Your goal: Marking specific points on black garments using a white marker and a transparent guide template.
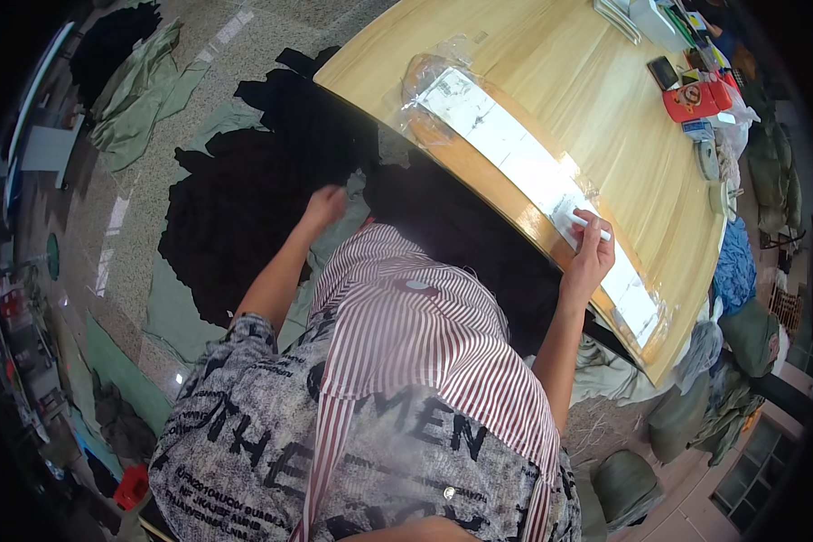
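In my right hand (pixel 591 253), a slim white pen-like stick (pixel 603 236) is pinched between the fingers, over a long white strip (pixel 515 142) with dark marks. The strip lies along the table's near edge, under clear tape at its ends. Out to the left, my left hand (pixel 325 207) hangs in the air above dark cloth (pixel 230 212); its fingers look curled but are blurred, and I cannot see anything in them. A striped apron (pixel 406 334) covers my lap.
The light wood table (pixel 524 54) has a curved outline. On its far right stand a red container (pixel 697 98), a dark phone-like object (pixel 662 73) and a tape roll (pixel 722 198). Green cloth (pixel 140 99) lies on the speckled floor; stuffed bundles (pixel 623 488) sit at the lower right.
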`<state>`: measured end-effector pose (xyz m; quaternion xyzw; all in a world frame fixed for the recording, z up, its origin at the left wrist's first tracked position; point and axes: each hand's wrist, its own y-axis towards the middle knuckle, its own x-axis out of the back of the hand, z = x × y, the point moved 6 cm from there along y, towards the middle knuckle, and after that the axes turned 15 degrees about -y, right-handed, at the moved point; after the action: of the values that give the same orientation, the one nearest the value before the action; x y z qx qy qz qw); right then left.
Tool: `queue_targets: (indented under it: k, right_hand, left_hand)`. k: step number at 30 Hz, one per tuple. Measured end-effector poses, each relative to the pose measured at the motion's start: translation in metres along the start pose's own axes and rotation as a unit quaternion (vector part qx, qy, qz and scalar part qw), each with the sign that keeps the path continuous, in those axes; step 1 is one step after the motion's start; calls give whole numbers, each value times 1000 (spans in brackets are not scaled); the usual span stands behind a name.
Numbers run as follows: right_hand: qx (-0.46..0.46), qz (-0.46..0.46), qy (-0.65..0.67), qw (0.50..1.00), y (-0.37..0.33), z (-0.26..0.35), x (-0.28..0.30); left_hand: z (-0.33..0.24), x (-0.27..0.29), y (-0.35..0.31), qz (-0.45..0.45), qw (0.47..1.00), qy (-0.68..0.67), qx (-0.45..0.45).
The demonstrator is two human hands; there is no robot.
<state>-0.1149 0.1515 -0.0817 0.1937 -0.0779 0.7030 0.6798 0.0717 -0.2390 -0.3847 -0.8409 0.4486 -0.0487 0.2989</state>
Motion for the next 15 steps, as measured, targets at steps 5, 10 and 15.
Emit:
queue_targets:
  k: [5,10,15]
  right_hand:
    - [14,16,-19,1000,-19,1,11]
    - [1,24,11,1000,-20,-5,26]
    - [-49,47,231,971,-12,2,22]
  left_hand:
    - [-101,-93,-9,129,982,-10,137]
    - [-118,-80,-43,202,949,241,-14]
    - [-235,-105,-155,334,919,-168,-124]
